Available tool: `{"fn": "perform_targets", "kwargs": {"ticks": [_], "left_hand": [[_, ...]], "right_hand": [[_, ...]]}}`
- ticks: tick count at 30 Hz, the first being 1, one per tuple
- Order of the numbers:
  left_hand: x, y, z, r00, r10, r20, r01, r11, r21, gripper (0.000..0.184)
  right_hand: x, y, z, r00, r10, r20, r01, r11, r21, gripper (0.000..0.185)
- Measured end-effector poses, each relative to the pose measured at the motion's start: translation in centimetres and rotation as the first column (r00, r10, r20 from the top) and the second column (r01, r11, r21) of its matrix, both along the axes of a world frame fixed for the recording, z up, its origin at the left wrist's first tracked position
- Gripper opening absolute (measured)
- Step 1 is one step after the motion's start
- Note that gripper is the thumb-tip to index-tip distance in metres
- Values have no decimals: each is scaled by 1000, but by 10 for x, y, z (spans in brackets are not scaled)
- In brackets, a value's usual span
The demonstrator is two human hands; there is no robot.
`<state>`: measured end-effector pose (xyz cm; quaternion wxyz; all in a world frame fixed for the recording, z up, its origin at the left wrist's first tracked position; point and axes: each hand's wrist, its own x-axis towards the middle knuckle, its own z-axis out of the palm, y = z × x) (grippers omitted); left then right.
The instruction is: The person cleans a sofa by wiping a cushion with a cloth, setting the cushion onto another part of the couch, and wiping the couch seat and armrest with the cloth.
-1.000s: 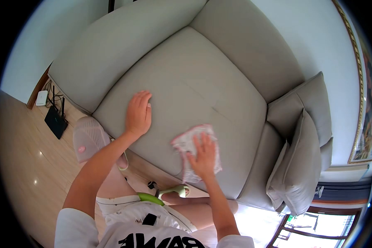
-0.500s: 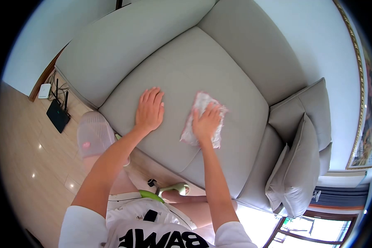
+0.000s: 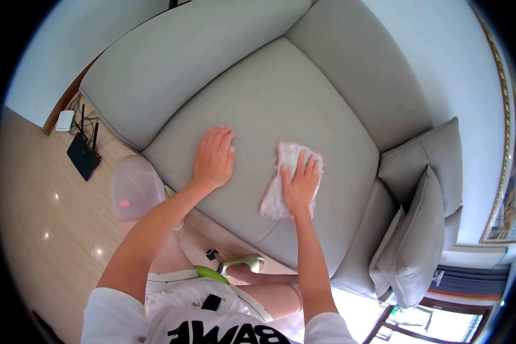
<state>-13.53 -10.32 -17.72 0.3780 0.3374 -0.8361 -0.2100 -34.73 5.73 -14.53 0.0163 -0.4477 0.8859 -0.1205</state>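
Note:
My left hand (image 3: pixel 213 160) lies flat on the grey sofa seat (image 3: pixel 252 109), fingers together and stretched out, with nothing in it. To its right, my right hand (image 3: pixel 302 186) presses palm down on a white fluffy cloth (image 3: pixel 273 203) with a pink edge. Its fingers are spread over the cloth, not wrapped round it. The cloth is spread out flat on the same seat cushion, towards the front edge, and part of it is hidden under the hand.
Grey cushions (image 3: pixel 413 235) lean at the sofa's right end. A black router (image 3: pixel 83 156) and a white box (image 3: pixel 65 121) with tangled cables are on the floor at left. Below the seat are a green slipper (image 3: pixel 243 265) and my knee in a pale knee sleeve (image 3: pixel 136 186).
My right hand and the cloth have slid a short way towards me over the seat. My left hand stays flat in nearly the same spot. The whole view has shifted slightly.

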Motion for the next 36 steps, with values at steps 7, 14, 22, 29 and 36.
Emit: {"fn": "perform_targets", "kwargs": {"ticks": [7, 14, 22, 29, 36], "left_hand": [[-3, -4, -8, 999, -15, -44, 15, 1000, 7, 53], [5, -5, 0, 910, -35, -413, 114, 979, 167, 39], [33, 1, 33, 989, -143, 27, 140, 986, 96, 33], [-27, 64, 36, 871, -101, 481, 119, 993, -6, 67], [-128, -7, 33, 800, -231, 553, 309, 950, -50, 73]], "right_hand": [[24, -157, -21, 973, 76, -219, -69, 997, 41, 74], [103, -123, -28, 871, 468, -148, -479, 876, -48, 69], [74, -37, 14, 737, 493, 463, -153, 788, -596, 35], [-41, 70, -16, 943, -322, -83, 298, 928, -223, 53], [-30, 71, -23, 936, -331, -120, 299, 927, -226, 56]]}}
